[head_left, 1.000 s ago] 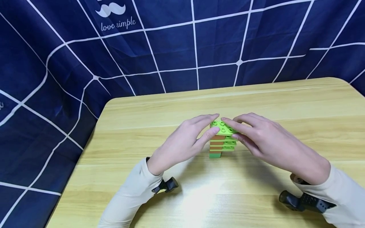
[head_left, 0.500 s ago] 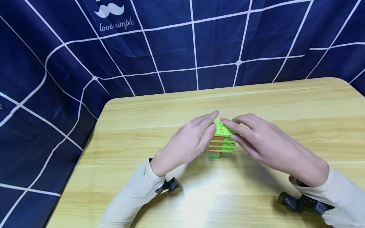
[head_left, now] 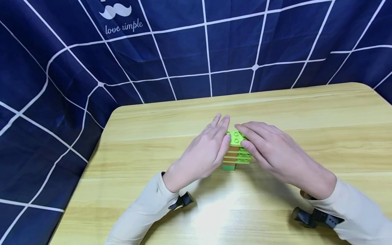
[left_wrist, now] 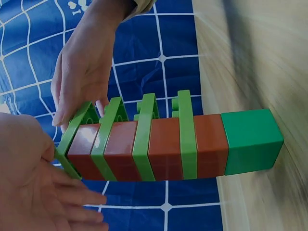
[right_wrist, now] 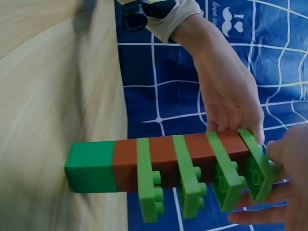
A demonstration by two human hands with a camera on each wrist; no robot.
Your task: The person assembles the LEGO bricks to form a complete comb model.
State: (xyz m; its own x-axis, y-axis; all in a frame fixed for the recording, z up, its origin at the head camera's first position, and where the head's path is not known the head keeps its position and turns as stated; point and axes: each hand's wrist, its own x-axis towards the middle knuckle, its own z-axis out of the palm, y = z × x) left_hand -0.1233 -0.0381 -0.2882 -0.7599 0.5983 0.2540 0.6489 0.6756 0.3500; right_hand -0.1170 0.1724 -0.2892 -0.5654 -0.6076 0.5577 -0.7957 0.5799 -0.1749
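A tower of toy building bricks stands upright on the table, its base a green brick (left_wrist: 252, 142). Above that, reddish-brown bricks (left_wrist: 165, 149) alternate with several light green plates (right_wrist: 188, 178) that jut out to one side. The topmost light green plate (head_left: 235, 139) shows its studs in the head view. My left hand (head_left: 200, 153) lies along the tower's left side, fingers straight, thumb at the top plate's edge. On the other side, my right hand (head_left: 275, 153) has extended fingers over the top plate's right part and its thumb at the edge, partly hiding the plates.
The tower stands on a light wooden table (head_left: 147, 136). A dark blue curtain (head_left: 180, 51) with white grid lines hangs behind it and to the left. Small black cameras sit under both wrists, the left camera (head_left: 182, 200) and the right camera (head_left: 309, 217).
My left fingers have straightened and now point away from me beside the tower. My right hand has moved left, covering more of the top plate. The tower stays standing in place.
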